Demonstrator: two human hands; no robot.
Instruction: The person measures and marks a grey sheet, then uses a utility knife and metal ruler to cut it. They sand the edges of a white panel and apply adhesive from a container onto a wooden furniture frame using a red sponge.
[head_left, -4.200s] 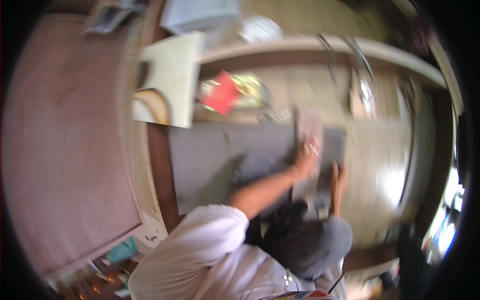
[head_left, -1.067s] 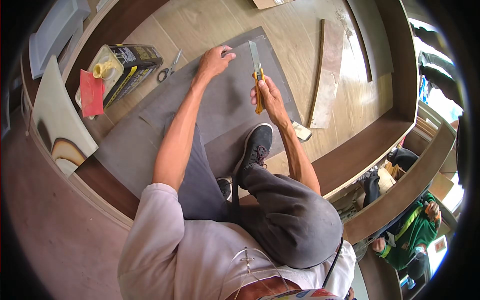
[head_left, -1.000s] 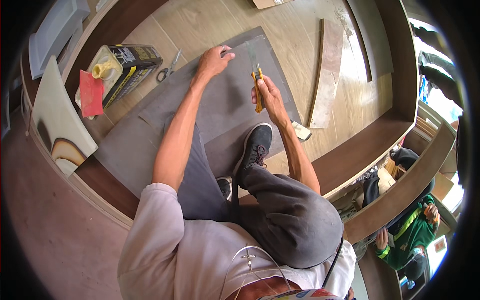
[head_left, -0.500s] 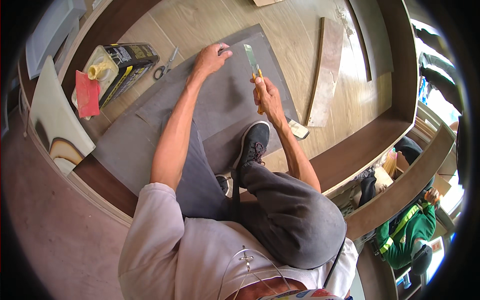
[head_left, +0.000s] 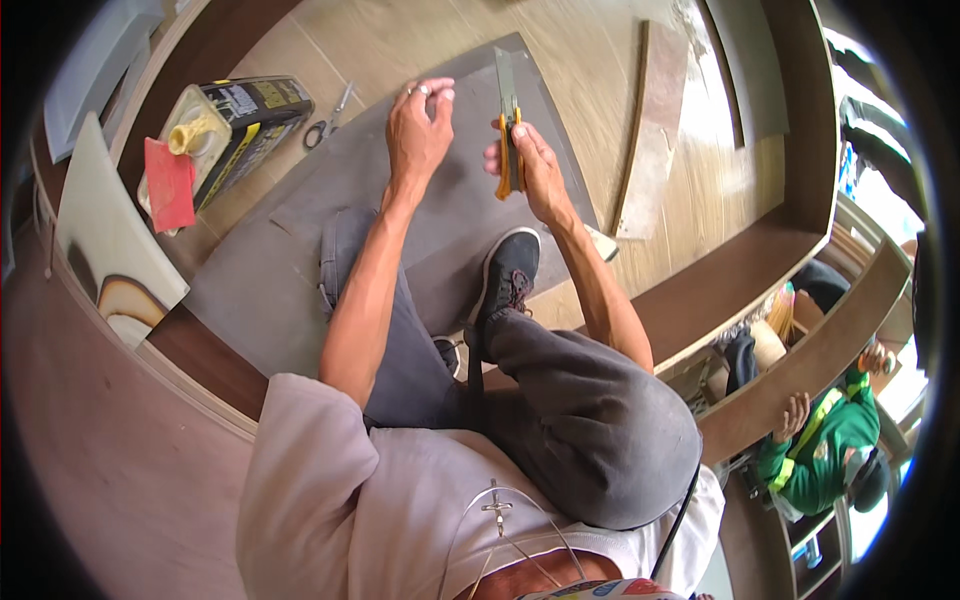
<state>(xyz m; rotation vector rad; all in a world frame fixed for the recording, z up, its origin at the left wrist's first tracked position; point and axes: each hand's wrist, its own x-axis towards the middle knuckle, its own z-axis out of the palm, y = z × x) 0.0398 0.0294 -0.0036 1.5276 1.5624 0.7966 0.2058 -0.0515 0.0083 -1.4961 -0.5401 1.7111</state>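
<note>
My right hand [head_left: 535, 170] is closed round the yellow-orange handle of a utility knife [head_left: 508, 90]. Its long flat blade points away from me, above a dark grey sheet [head_left: 260, 300]. Left of the knife, my left hand [head_left: 418, 135] is raised over the sheet, fingers loosely bent and thumb apart; nothing shows in it. A black shoe [head_left: 515, 275] on my foot rests on the sheet. Partly hidden by my right forearm, a small pale object [head_left: 603, 243] lies by the sheet's right edge.
At left stands a dark can [head_left: 255, 125] with a red scraper-like piece [head_left: 169, 187] on it, beside scissors [head_left: 328, 118]. A brown plank [head_left: 652, 130] lies at right on the wood-look floor [head_left: 580, 60]. Brown panels [head_left: 720, 275] wall the area. A co-worker in green [head_left: 830, 440] grips a long board [head_left: 810, 370].
My left hand has lifted from the sheet's far edge and curled its fingers. The knife has turned in my right hand and moved slightly away. The co-worker's hand now grips the long board.
</note>
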